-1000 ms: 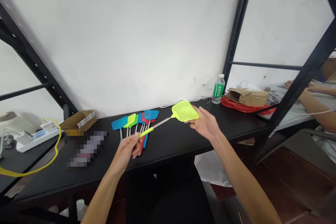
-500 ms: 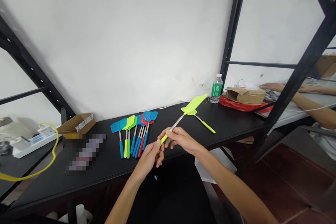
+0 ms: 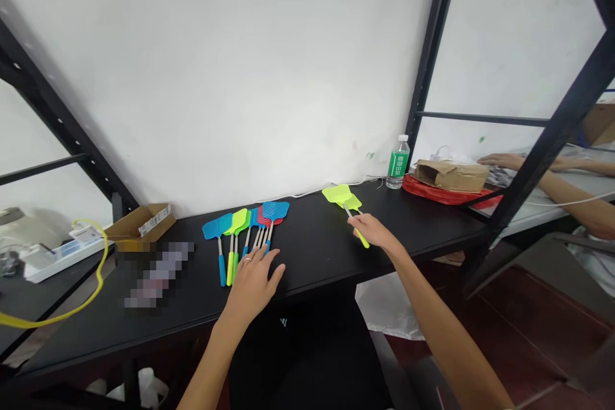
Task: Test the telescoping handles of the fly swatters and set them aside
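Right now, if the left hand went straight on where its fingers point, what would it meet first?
Most likely the metal shafts of the fly swatters just ahead of the left hand. Its fingers overlap their handles in this view, so whether it already touches them is unclear.

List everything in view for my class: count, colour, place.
Neon fly swatters: two, yellow, right of centre
Fanned fly swatters: several, blue, yellow, green, red, left
Water bottle: one, clear, back right
Cardboard boxes: two, brown, left, right
Plastic sheet: one, red, under right box
Power strip: one, white, far left
Cable: one, yellow, left
Table: one, black, centre
Wall: one, white, behind
Metal posts: several, black, sides
Plastic bag: one, white, below table
Pixelated item: one, greyish, left
Co-worker's hand: one, bare, right
Left hand: one, over fanned handles
Right hand: one, gripping neon handle
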The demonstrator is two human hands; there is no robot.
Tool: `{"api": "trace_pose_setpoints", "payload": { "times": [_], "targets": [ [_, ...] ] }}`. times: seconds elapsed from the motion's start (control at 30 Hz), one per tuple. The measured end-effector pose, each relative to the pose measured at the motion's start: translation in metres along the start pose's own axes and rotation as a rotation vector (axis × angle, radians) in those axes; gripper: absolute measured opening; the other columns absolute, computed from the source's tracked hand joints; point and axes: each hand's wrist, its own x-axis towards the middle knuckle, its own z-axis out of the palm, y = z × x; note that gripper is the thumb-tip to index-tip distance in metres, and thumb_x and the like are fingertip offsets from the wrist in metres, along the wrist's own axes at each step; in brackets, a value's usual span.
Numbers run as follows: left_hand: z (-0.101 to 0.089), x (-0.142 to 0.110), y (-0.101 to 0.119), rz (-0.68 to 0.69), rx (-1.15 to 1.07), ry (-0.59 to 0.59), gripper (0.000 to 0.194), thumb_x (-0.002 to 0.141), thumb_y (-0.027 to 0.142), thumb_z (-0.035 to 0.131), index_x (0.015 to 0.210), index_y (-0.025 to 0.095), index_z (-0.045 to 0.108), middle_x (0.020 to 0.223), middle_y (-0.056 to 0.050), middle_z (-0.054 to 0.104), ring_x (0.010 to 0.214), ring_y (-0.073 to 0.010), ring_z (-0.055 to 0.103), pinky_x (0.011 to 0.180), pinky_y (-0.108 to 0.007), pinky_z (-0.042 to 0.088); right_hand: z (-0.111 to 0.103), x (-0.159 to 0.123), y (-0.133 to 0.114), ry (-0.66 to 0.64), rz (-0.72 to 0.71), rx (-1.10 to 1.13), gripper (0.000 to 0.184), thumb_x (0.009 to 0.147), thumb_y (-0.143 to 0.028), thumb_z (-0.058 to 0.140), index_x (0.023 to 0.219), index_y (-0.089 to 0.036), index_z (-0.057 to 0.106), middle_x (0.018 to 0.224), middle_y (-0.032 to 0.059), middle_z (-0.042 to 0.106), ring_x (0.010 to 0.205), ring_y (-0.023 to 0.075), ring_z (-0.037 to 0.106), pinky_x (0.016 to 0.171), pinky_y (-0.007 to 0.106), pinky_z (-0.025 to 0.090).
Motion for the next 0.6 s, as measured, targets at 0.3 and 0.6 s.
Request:
{"api": "trace_pose_setpoints", "payload": {
  "times": [0.3,0.6],
  "targets": [
    [0.015,-0.005,0.0,0.049,0.159,-0.076,0.045,0.096,0.045,0.047,0.131,0.022,0.064,0.151,-0.017,0.048,0.143,-0.0346,0.038,0.116,-0.06,0.025,-0.007,-0.003,0.0,-0.055,0.128,-0.241,0.045,0.09,-0.05,0.049,0.116,-0.018,0.067,0.081,0.0061,0.074,0.083,0.0232,0.068,0.071,0.029,0.043],
    [0.013,-0.004,0.0,0.044,0.165,-0.075,0.045,0.095,0.044,0.048,0.129,0.02,0.066,0.149,-0.015,0.05,0.14,-0.0358,0.042,0.116,-0.059,0.026,-0.016,-0.017,-0.021,0.016,0.275,-0.497,0.054,0.089,-0.057,0.048,0.131,-0.024,0.06,0.12,0.0133,0.07,0.11,0.0353,0.065,0.086,0.044,0.046]
  ]
}}
